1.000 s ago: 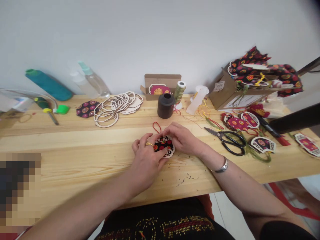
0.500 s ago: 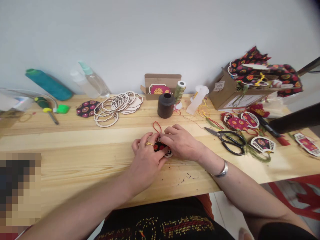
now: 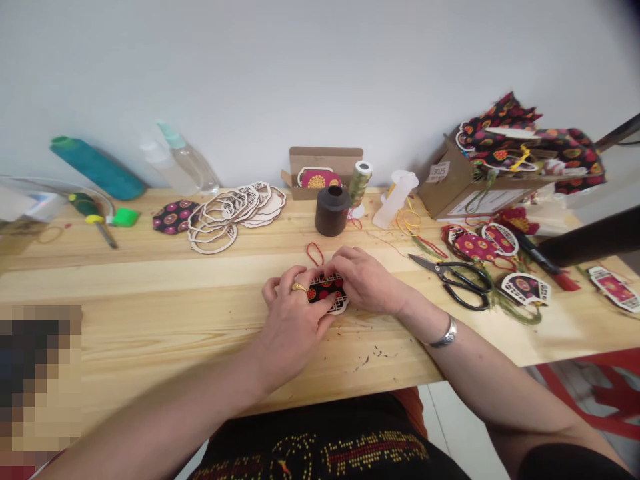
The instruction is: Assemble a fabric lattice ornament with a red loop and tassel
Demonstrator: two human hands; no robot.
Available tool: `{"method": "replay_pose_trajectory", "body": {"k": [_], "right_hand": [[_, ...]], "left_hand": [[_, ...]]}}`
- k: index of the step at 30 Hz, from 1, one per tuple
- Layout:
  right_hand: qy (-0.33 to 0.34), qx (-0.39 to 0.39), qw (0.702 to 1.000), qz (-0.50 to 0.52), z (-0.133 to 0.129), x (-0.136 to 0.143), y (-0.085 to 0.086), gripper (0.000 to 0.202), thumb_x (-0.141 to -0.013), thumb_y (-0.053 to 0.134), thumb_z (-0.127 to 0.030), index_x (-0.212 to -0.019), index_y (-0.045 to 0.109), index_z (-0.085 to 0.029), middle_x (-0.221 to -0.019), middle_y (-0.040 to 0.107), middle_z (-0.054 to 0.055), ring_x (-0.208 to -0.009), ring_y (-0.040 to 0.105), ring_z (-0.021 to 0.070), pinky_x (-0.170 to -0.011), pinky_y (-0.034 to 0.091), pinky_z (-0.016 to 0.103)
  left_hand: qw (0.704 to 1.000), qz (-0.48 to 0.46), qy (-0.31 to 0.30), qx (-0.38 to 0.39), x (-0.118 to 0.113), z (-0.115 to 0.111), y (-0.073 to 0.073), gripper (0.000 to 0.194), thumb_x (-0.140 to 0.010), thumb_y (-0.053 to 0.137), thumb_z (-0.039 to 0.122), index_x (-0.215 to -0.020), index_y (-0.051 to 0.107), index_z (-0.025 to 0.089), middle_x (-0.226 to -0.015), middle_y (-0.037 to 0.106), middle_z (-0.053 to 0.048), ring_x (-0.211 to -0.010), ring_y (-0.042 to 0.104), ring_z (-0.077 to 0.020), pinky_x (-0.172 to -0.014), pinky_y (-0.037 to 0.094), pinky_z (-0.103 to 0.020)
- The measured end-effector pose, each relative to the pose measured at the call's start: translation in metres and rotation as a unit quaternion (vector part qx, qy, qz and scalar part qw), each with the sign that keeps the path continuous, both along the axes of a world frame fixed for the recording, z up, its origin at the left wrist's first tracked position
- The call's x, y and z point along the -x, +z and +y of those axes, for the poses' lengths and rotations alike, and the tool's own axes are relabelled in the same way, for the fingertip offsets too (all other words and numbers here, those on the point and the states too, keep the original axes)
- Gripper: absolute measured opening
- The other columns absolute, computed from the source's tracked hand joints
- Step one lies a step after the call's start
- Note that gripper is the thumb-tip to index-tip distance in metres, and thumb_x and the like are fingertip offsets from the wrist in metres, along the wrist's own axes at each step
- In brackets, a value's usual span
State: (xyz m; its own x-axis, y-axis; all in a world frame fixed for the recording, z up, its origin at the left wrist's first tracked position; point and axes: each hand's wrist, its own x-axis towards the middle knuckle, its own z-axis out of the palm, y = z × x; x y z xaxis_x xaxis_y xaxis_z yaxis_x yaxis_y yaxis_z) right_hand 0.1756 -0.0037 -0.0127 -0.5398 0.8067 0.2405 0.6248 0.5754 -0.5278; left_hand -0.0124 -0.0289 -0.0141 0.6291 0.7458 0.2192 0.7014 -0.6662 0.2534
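Between my hands lies a small ornament (image 3: 326, 288) with black, red-patterned fabric in a pale cut-out wooden frame. A red cord loop (image 3: 315, 254) sticks out from its far edge onto the table. My left hand (image 3: 295, 307), with a gold ring, grips the ornament's left side, thumb pressed on the fabric. Curled over the right side and far edge is my right hand (image 3: 367, 281), its fingertips pinching the rim. Both hands rest low at the tabletop, and parts of the ornament are hidden under the fingers.
Black scissors (image 3: 457, 280) lie to the right, near finished ornaments (image 3: 525, 289) with green tassels. Beyond my hands stand a black thread cone (image 3: 333, 211) and a green thread spool (image 3: 361, 183). Wooden frames (image 3: 215, 220) are piled back left; a cardboard box (image 3: 450, 187) holds fabric.
My right hand has shifted slightly right and its fingers have drawn back, so more of the ornament's fabric and frame shows. My left hand keeps nearly the same grip.
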Motion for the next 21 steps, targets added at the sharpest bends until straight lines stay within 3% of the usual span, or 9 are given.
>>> {"method": "replay_pose_trajectory", "body": {"k": [21], "right_hand": [[-0.004, -0.002, 1.000, 0.027, -0.0011, -0.0014, -0.0014, 0.034, -0.068, 0.041, 0.000, -0.093, 0.056, -0.017, -0.088, 0.060, 0.007, -0.084, 0.049, 0.0200, -0.078, 0.043, 0.035]], "left_hand": [[0.999, 0.013, -0.010, -0.029, -0.0009, -0.0028, 0.0039, 0.016, -0.083, 0.062, 0.028, -0.096, 0.072, 0.028, -0.126, 0.059, -0.013, -0.119, 0.038, -0.0389, -0.085, 0.028, -0.057]]}}
